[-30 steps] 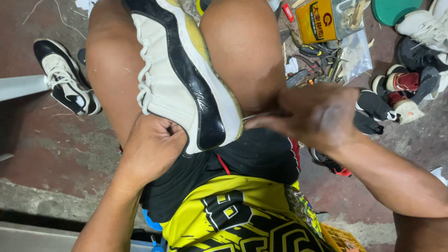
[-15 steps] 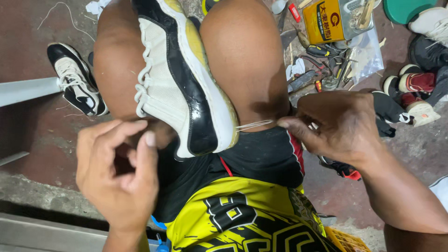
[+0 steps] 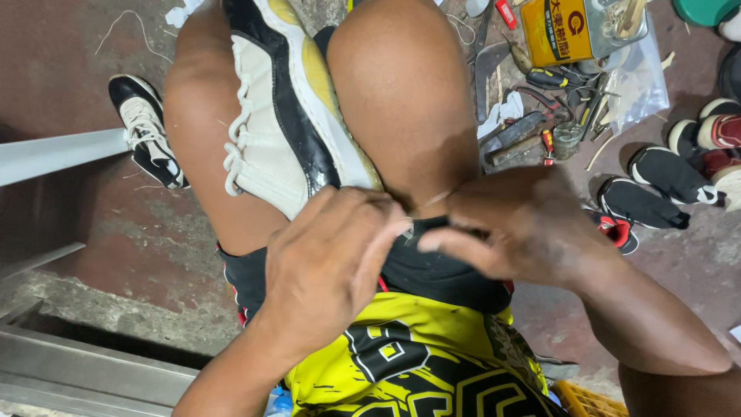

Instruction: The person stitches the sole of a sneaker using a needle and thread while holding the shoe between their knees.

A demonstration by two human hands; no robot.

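Observation:
A white, black and yellow sneaker (image 3: 285, 116) is clamped between my knees, heel end toward me. My left hand (image 3: 332, 262) covers the heel end, fingers curled against the sole edge. My right hand (image 3: 517, 224) sits just right of it, fingertips pinching a thin pale thread (image 3: 436, 198) that runs from the sole edge. The two hands nearly touch over the shoe's heel. Whether a needle is in the fingers is hidden.
A matching black and white sneaker (image 3: 147, 131) lies on the floor at left. At upper right sit a yellow tin (image 3: 559, 31), scattered hand tools (image 3: 540, 116) and a plastic bag. Dark shoes (image 3: 656, 185) lie at right. A metal bar (image 3: 54, 154) crosses the left.
My left hand, raised and open beside the shoe half a second ago, has come down onto the heel end. My right hand has shifted left, closer to the sole, still on the thread.

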